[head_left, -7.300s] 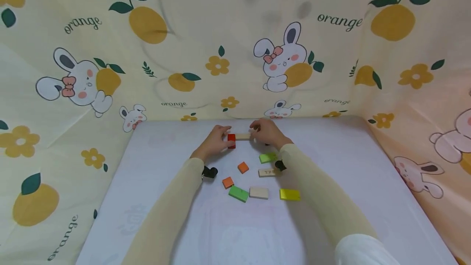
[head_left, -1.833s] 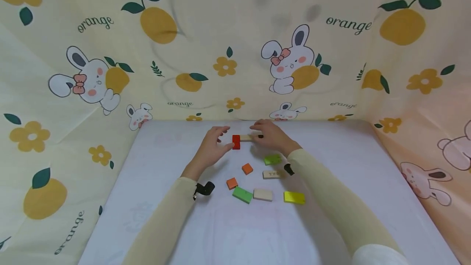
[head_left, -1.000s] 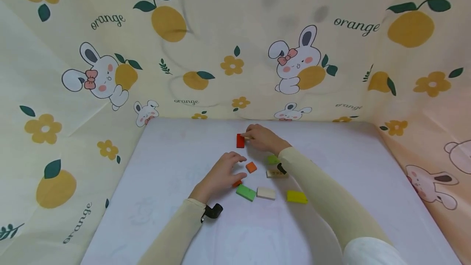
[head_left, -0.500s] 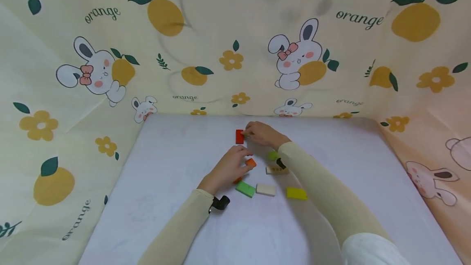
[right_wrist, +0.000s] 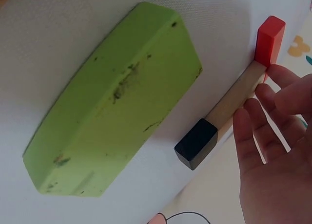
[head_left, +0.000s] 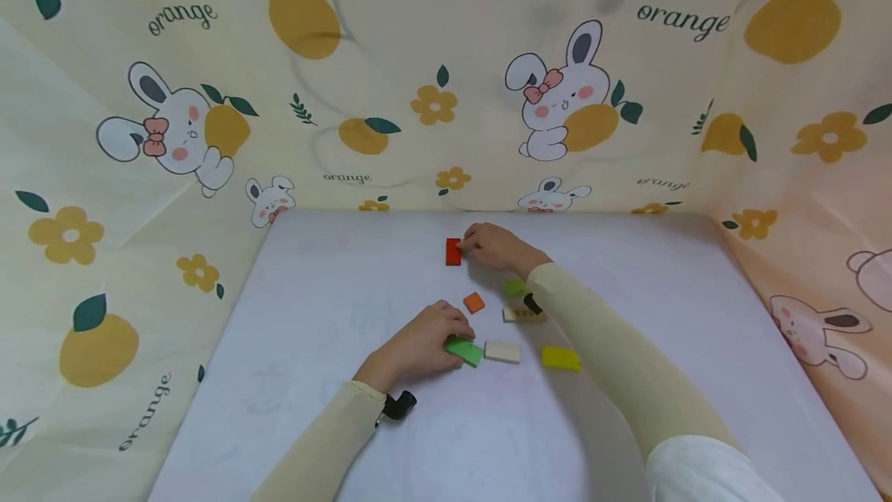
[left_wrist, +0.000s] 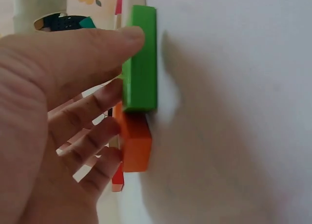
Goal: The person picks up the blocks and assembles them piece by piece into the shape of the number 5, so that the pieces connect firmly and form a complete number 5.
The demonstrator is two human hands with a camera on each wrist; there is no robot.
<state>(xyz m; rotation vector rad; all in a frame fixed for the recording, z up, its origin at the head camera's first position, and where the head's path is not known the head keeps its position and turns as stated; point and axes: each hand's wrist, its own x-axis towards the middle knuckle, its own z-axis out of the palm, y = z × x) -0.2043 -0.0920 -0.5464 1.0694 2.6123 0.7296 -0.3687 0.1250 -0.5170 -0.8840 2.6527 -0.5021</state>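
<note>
In the head view, my left hand (head_left: pixel 425 339) reaches around the green block (head_left: pixel 468 352) lying on the table. The left wrist view shows the thumb on the green block's near side and fingertips behind it, pinching it. An orange block (left_wrist: pixel 136 153) sits against its end; from above, the hand hides that block. Farther back, my right hand (head_left: pixel 500 248) is beside an upended-looking red block (head_left: pixel 453 252). Its fingertips touch the far side of a plain wooden strip (right_wrist: pixel 238 93) that runs from the red block to a black block (right_wrist: pixel 196 143).
A second orange block (head_left: pixel 474 302) lies between the hands. Close by are a lime block (head_left: pixel 516 288), a lettered wooden block (head_left: pixel 523 315), a pale block (head_left: pixel 502 352) and a yellow block (head_left: pixel 560 358). A patterned cloth (head_left: pixel 397 53) walls off the back of the table.
My left hand has left the red block, come toward the near side and taken hold of the green block. My right hand has shifted left along the wooden strip to the red block.
</note>
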